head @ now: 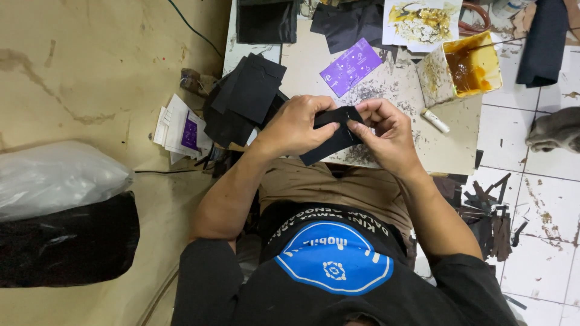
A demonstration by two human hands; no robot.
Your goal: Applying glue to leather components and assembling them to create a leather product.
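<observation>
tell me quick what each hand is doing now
left hand: shut on the flat black fabric piece
right hand: pinching the same piece

Small black piece of material (329,140), flat and matte, roughly rectangular, held just above the near edge of the low work board (423,151). Tilted, one end raised toward the board's middle, the other dropping toward its near edge and over the khaki lap below. Upper end folded or doubled over, forming a narrow strip pinched between fingertips. Gripped on one side by the left hand (296,127), thumb lying across the top edge; pinched on the other by the right hand (386,136), fingertips pressed to the folded strip. Lower corner hanging free, pointed, clear of the board
</observation>
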